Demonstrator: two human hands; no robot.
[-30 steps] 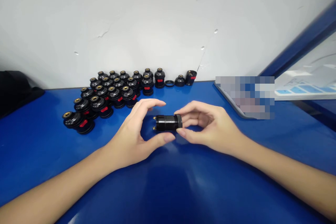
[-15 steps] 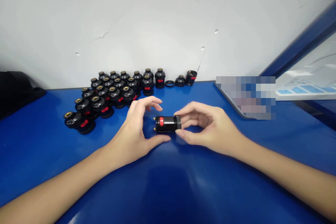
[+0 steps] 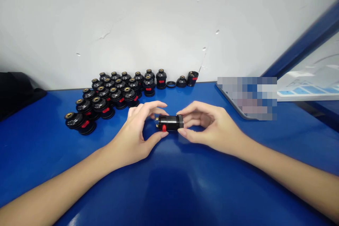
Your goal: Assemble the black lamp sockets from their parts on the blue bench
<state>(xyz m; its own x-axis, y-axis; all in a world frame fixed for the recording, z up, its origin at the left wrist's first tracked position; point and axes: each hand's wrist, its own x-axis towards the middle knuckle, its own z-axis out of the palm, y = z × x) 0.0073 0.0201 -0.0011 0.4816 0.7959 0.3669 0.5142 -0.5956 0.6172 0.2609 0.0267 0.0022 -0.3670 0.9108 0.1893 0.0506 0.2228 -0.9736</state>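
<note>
A black lamp holder (image 3: 171, 123) with a red switch tab and brass terminals at its left end lies on its side between my hands. My right hand (image 3: 209, 123) is closed on its right end, thumb and fingertips on the ridged black ring (image 3: 180, 121). My left hand (image 3: 137, 130) is closed around the left end. Its thumb tip touches the body by the red tab, which faces toward me. The left index finger arches above the holder, and other fingertips are partly hidden behind it.
Several assembled black lamp holders (image 3: 116, 97) stand in rows at the left back. Beside them are a loose black ring (image 3: 171, 84), a domed cap (image 3: 181, 82) and an open holder body (image 3: 192, 78). A blurred-out tray-like thing (image 3: 230, 102) lies on the blue table (image 3: 185, 183) at right.
The lamp holder has turned about its long axis, bringing the red tab down toward me. My left thumb and fingers have closed in on its left end; my right hand keeps its grip.
</note>
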